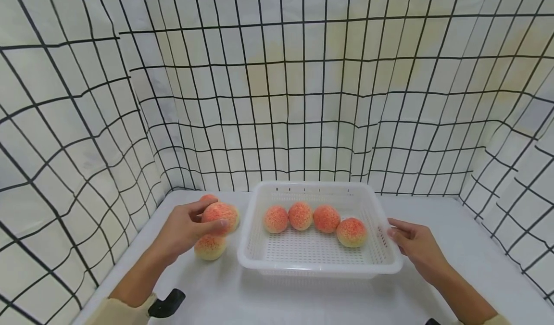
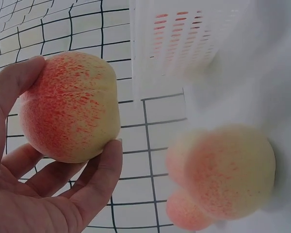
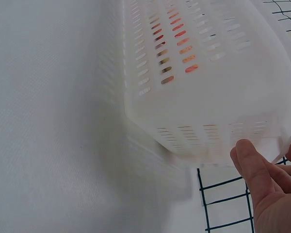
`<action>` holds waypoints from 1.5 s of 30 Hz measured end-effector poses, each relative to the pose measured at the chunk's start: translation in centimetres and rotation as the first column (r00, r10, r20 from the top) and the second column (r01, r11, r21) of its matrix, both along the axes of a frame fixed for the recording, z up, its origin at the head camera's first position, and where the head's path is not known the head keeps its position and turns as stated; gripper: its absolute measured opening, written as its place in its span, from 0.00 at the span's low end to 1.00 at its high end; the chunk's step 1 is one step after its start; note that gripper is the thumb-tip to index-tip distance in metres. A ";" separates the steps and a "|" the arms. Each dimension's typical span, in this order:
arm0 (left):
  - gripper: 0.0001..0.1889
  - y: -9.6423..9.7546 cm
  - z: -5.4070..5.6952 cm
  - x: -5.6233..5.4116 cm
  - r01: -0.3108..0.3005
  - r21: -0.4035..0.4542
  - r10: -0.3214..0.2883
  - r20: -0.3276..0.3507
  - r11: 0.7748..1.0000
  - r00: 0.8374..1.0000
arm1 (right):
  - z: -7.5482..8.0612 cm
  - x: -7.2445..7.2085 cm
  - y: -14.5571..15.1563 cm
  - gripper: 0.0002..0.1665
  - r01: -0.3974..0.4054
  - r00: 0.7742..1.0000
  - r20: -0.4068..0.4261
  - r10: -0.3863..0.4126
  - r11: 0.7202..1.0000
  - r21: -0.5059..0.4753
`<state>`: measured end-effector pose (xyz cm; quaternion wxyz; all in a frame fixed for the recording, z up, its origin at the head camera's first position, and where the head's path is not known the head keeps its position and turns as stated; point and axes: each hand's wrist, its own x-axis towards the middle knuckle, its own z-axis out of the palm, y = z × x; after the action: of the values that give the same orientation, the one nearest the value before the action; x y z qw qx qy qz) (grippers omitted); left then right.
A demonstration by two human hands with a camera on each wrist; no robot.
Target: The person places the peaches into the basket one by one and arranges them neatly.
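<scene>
A red-and-yellow peach (image 1: 221,216) is in my left hand (image 1: 183,226), held between thumb and fingers above the table, left of the basket. In the left wrist view the fingers curl around the peach (image 2: 70,107). Just below it, another peach (image 1: 209,247) lies on the table, and one more peach (image 1: 208,197) shows partly behind my fingers. My right hand (image 1: 417,245) pinches the right rim of a white plastic basket (image 1: 320,268); in the right wrist view its fingers (image 3: 252,167) touch the outer wall under the rim. Several peaches (image 1: 326,218) sit inside, roughly in a row.
A white table (image 1: 207,296) carries the basket and loose peaches. Black wire grid (image 1: 303,94) over pale sheeting rises behind, with more grid at left and right. The loose peaches (image 2: 233,170) sit close together near the left grid.
</scene>
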<state>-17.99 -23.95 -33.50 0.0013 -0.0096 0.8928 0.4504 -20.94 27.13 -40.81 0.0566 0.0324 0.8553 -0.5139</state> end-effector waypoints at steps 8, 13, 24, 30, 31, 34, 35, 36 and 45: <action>0.43 1.2 0.3 -0.3 0.010 -0.005 -0.010 0.008 1.000 1.000 | 0.0 0.1 0.0 0.34 0.002 1.000 -0.007 -0.002 1.000 0.000; 0.42 2.1 0.5 -0.4 0.013 -0.006 -0.013 0.016 1.000 1.000 | -0.1 0.1 -0.1 0.35 0.008 1.000 -0.004 -0.008 1.000 -0.016; 0.37 3.7 0.9 -1.0 0.110 0.026 -0.110 -0.033 0.994 0.993 | -0.1 0.2 -0.2 0.34 0.016 1.000 0.001 -0.016 1.000 -0.025; 0.34 4.5 0.9 -1.4 0.131 0.061 -0.128 -0.053 0.989 0.990 | 0.0 0.2 -0.4 0.34 0.019 1.000 0.003 -0.019 1.000 -0.015; 0.35 4.6 0.9 -1.4 0.128 0.064 -0.125 -0.046 0.990 0.991 | -0.1 0.2 -0.4 0.34 0.019 1.000 0.005 -0.019 1.000 -0.017; 0.37 5.2 0.9 -1.5 0.133 0.059 -0.132 -0.030 0.989 0.991 | -0.1 0.3 -0.6 0.35 0.024 1.000 0.010 -0.024 0.999 -0.021; 0.37 5.4 0.9 -1.5 0.134 0.064 -0.133 -0.022 0.989 0.991 | -0.1 0.3 -0.6 0.35 0.025 1.000 0.009 -0.025 0.999 -0.020; 0.37 5.6 0.9 -1.5 0.135 0.065 -0.135 -0.018 0.989 0.991 | -0.1 0.3 -0.6 0.35 0.026 1.000 0.009 -0.026 0.999 -0.019; 0.37 7.1 0.9 -1.7 0.129 0.055 -0.129 -0.004 0.990 0.992 | 0.0 0.5 -0.6 0.36 0.028 1.000 0.008 -0.027 0.999 -0.019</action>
<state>-19.69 -16.82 -32.57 0.0308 0.0484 0.8788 0.4738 -20.49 26.53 -40.78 0.0530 0.0456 0.8498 -0.5225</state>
